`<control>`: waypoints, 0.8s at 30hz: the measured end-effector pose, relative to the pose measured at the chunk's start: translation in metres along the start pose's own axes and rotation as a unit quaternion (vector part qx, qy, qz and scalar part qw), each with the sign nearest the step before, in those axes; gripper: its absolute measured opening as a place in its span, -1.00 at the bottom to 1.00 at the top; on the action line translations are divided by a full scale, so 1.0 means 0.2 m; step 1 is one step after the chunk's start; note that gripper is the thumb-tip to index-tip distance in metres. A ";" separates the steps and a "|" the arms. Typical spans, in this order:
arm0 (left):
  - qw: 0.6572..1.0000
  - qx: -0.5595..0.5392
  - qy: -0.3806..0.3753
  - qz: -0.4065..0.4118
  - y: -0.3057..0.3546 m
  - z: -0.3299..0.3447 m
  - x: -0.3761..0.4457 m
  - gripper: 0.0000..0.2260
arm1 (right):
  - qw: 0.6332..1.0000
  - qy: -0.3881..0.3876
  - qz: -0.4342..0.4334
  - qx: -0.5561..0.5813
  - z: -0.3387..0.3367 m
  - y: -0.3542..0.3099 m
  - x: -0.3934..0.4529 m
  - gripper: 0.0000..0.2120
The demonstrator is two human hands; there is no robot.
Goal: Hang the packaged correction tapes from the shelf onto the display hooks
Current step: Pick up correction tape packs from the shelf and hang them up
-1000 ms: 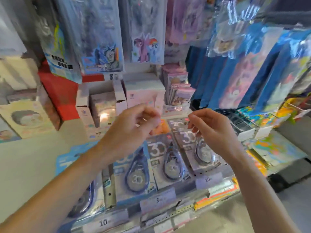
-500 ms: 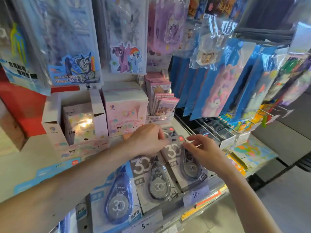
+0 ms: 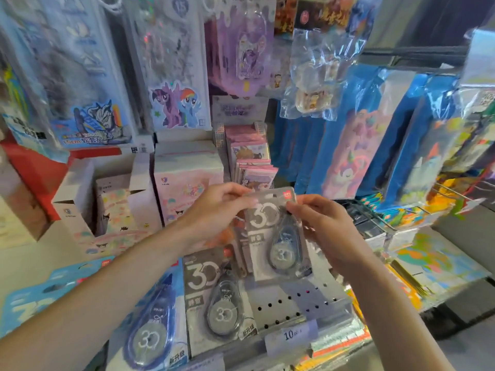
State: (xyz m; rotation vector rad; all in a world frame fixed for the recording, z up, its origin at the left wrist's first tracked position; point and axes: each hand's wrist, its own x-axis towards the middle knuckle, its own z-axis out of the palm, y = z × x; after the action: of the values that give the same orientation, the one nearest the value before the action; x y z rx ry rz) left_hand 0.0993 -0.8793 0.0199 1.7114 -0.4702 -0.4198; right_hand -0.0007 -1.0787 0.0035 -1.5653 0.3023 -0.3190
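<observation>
Presently, the grey carded correction-tape blister pack [image 3: 276, 234] hangs upright between both hands, long axis vertical. Left hand [image 3: 214, 210] fingers pinch its top-left corner; right hand [image 3: 324, 223] fingers pinch the right edge. Hang-hole lies above the fingertips; neither hand nearer.

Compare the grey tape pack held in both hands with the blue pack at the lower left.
The held pack has a grey card; the blue pack has a blue one. The held pack is lifted off the shelf, pinched at its top corners by the left hand and right hand; the blue pack lies on the display. Both show a teardrop dispenser marked 30.
</observation>
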 end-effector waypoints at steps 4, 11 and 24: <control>0.999 -0.036 -0.011 -0.003 0.02 0.01 -0.09 -0.79 | 0.995 -0.005 -0.027 0.095 0.08 -0.06 0.05 -0.89; 0.998 -0.034 0.055 0.010 -0.05 0.01 -0.20 -0.65 | 0.997 -0.053 -0.038 0.036 0.13 -0.06 0.07 -0.75; 0.985 -0.021 0.172 0.017 -0.12 -0.07 -0.29 -0.52 | 0.898 -0.127 -0.089 -0.411 0.04 0.19 0.02 -0.34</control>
State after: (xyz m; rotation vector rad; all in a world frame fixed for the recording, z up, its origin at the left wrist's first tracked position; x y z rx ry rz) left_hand 0.0588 -0.8323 0.0011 1.6899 -0.2373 -0.1025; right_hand 0.0063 -1.0734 -0.0342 -2.4544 0.0793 -0.1160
